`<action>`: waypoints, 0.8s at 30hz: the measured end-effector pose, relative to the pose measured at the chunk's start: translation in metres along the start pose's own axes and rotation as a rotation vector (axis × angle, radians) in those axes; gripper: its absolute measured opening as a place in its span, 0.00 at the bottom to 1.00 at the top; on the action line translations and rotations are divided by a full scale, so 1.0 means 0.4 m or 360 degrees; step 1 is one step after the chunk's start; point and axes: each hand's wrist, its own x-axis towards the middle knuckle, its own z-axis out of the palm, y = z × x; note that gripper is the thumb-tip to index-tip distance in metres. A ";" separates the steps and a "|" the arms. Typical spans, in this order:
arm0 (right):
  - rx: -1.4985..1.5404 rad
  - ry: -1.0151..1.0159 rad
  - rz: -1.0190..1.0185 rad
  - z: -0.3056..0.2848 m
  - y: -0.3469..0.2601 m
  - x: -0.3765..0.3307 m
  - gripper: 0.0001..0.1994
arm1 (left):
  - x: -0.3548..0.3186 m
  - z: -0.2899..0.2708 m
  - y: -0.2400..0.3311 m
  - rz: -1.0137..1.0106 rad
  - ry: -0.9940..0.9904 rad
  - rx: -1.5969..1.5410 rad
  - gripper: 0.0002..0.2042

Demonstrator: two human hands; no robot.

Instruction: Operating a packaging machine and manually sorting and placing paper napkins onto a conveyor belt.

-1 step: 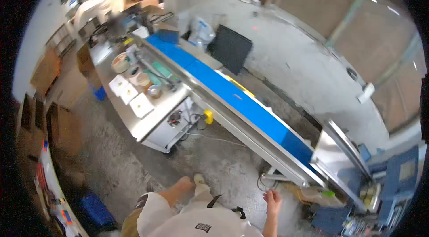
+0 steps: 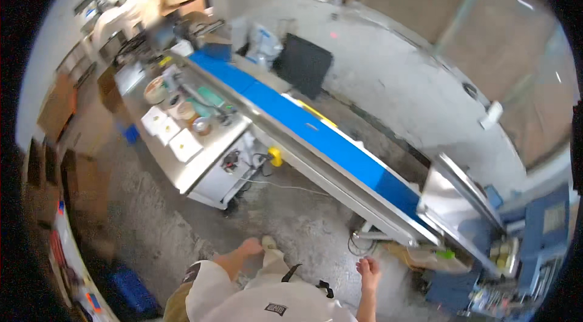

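My left arm hangs beside my body, and my left hand (image 2: 249, 245) is low over the grey floor, beside my shoe. It is smeared, so its fingers cannot be made out. Lower right, my right hand (image 2: 368, 265) hangs in the air with its fingers loosely curled in, and nothing shows in them. Neither hand touches anything I can see. Nearest the right hand is the low end of a long conveyor with a blue belt (image 2: 340, 146), sloping across the room.
Left of the conveyor stands a metal-topped table (image 2: 176, 171) with white sheets (image 2: 184, 145), jars (image 2: 201, 126) and tape rolls. A cable (image 2: 285, 185) crosses the floor under the conveyor. Cartons (image 2: 85, 200) line the left side; blue crates (image 2: 449, 290) stand lower right. A dark panel (image 2: 303, 64) leans behind.
My view has turned slightly, so the conveyor, table and wall sit a little further left in the picture. Both hands stay nearly in place.
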 end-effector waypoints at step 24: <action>0.0574 0.1394 0.0294 -1.255 0.463 -0.675 0.15 | -0.086 1.315 1.080 0.0265 -0.1677 0.1528 0.26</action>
